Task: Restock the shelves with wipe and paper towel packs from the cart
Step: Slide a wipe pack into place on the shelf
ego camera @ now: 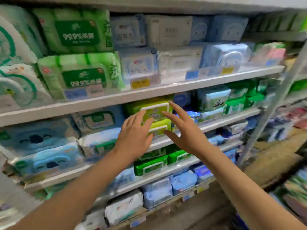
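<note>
Item: shelving [149, 95], several tiers, filling my view from 9 to 3 o'clock; every tier I can see carries stock up to its front edge, and I find no plain gap. Top tier, 10 o'clock: large green wipe packs [76, 32], two high; toward 1 o'clock, pale blue and white packs [167, 30], likewise two high. Second tier, 9 o'clock: blue packs [36, 138] with a cartoon face. Dead centre, second tier: two yellow-green wipe packs [155, 111], one stacked on the other, lids facing me, at the tier's front. Left hand [134, 138], just toward 7 o'clock of the stack: fingers straight, tips lying on the stack's front, gripping nothing. Right hand [184, 130], just toward 4 o'clock of it: fingers spread wide and straight, index tip near the upper pack's right corner; I cannot confirm contact through the blur. Yellow price tags [140, 83], 12 o'clock, on the top tier's rail. Cart: not in view, so remaining stock is unknown. Assessment: the stack looks placed and only needs squaring; I judge this section nearly full, with whatever the cart holds left to shelve.
</note>
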